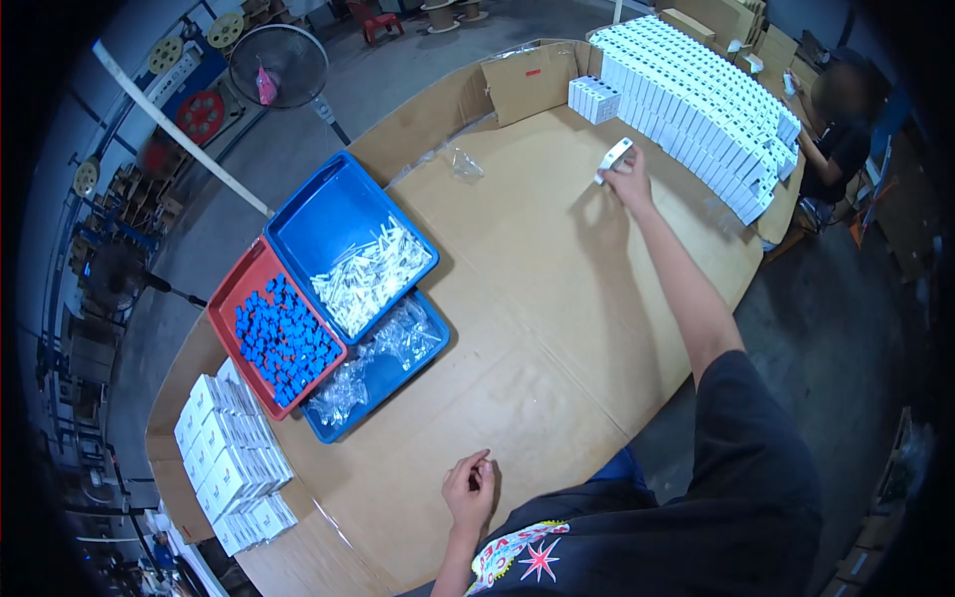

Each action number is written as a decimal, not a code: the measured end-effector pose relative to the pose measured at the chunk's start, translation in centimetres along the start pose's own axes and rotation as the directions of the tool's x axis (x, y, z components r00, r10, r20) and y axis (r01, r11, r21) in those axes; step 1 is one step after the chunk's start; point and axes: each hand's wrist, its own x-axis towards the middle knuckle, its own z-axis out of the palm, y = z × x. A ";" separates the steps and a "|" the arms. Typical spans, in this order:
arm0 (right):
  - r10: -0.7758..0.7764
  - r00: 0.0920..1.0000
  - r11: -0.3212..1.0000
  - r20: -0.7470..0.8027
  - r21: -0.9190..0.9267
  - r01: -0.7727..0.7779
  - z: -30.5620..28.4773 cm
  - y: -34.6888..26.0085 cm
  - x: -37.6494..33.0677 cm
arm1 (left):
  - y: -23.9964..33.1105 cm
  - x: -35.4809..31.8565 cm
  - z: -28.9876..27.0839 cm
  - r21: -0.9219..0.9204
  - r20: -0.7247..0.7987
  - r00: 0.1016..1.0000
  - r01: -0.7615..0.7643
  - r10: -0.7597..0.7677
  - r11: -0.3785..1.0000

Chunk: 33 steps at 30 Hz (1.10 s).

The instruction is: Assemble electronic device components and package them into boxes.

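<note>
My right hand reaches far out over the table and is closed around a small white box, held tilted above the cardboard surface. Just beyond it stands a short row of white boxes, beside a large stacked block of the same white boxes along the far right edge. Close to my body, my left hand hovers at the near edge with its fingers loosely curled and apart; nothing shows in it.
At left, a blue tray holds white slim pieces, a red tray holds blue parts, and a lower blue tray holds clear plastic bags. Flat white packs are stacked at lower left. Another person sits at far right.
</note>
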 end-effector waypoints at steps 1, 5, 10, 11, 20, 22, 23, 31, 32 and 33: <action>-0.075 0.995 0.977 -0.073 -0.204 0.058 -0.8 0.6 2.7 | -0.1 0.0 0.1 0.018 0.014 1.000 -0.026 0.026 0.999; -0.039 0.993 0.947 -0.111 -0.320 0.001 -1.2 1.7 10.3 | 0.1 0.2 0.0 0.054 0.034 0.999 -0.034 0.033 0.998; -0.095 0.987 0.936 -0.133 -0.351 0.043 0.5 1.5 14.9 | 0.0 0.5 0.0 0.086 0.011 0.999 -0.038 0.038 0.996; -0.105 0.984 0.930 -0.142 -0.364 0.047 0.5 1.3 15.6 | -0.1 0.7 0.3 0.089 0.006 0.999 -0.047 0.047 0.995; -0.162 0.955 0.890 -0.247 -0.455 0.033 2.9 3.5 18.5 | -0.6 0.9 0.3 0.140 0.050 0.996 -0.082 0.076 0.987; -0.176 0.946 0.883 -0.271 -0.469 0.030 3.1 4.4 18.6 | -0.8 0.9 0.4 0.169 0.064 0.992 -0.117 0.108 0.979; -0.195 0.935 0.875 -0.297 -0.484 0.028 2.9 4.8 18.8 | -0.8 1.0 0.5 0.166 0.063 0.992 -0.117 0.108 0.979; -0.147 0.962 0.822 -0.229 -0.569 -0.010 4.3 5.1 20.3 | -0.2 1.4 0.4 0.182 0.034 0.993 -0.114 0.109 0.977; -0.139 0.969 0.821 -0.204 -0.571 -0.003 5.2 5.0 19.9 | -0.1 1.4 0.1 0.189 0.015 0.994 -0.110 0.109 0.976; -0.187 0.963 0.816 -0.193 -0.576 0.044 5.0 5.3 20.0 | -0.1 1.4 0.2 0.172 0.016 0.995 -0.103 0.102 0.980</action>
